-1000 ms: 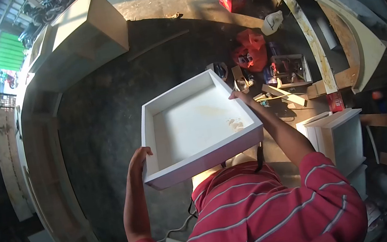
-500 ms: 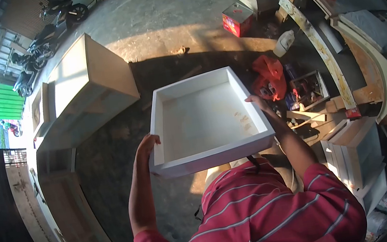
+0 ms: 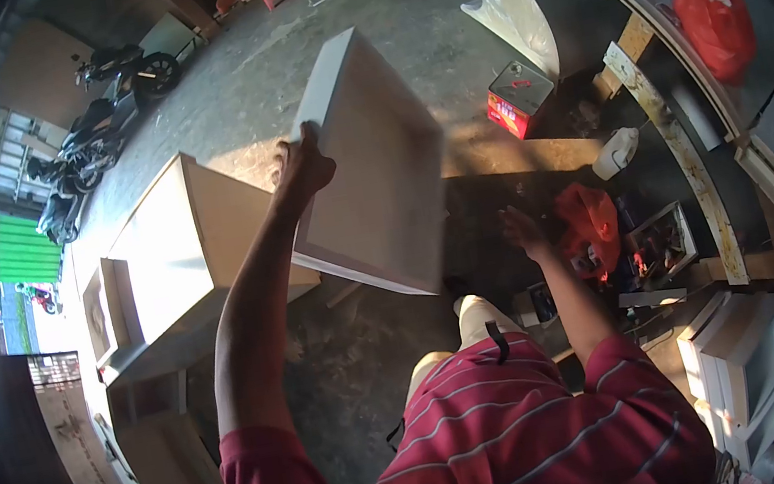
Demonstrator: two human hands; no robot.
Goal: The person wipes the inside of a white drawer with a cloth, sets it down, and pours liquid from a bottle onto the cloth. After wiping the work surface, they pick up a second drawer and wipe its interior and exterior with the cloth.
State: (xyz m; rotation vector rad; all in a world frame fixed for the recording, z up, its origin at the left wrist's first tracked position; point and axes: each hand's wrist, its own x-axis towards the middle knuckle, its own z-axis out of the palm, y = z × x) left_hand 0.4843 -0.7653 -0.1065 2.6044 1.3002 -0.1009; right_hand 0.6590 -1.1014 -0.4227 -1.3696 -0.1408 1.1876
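A white drawer box [image 3: 372,158] is held up in front of me, tipped onto its edge with its shallow inside turned toward me. My left hand [image 3: 302,166] grips its left side wall, fingers wrapped over the board. Away from the box, to its lower right, my right hand [image 3: 524,228] hangs in the air with its fingers apart and nothing in them. Behind the box on the left stands a pale wooden cabinet [image 3: 245,209]. The red plastic bag [image 3: 589,222] on the floor is the thing nearest my right hand.
A tray of tools [image 3: 665,238] lies right of the bag. Stacked white drawers [image 3: 739,353] stand at lower right. A red tin [image 3: 519,101], a white jug [image 3: 616,153] and a curved panel [image 3: 538,10] are farther off. Motorcycles [image 3: 91,132] are parked at upper left.
The drawer box has swung from lying flat between both hands to a steep tilt, moving up and away. My right hand has let go of it; my left hand has risen, still gripping.
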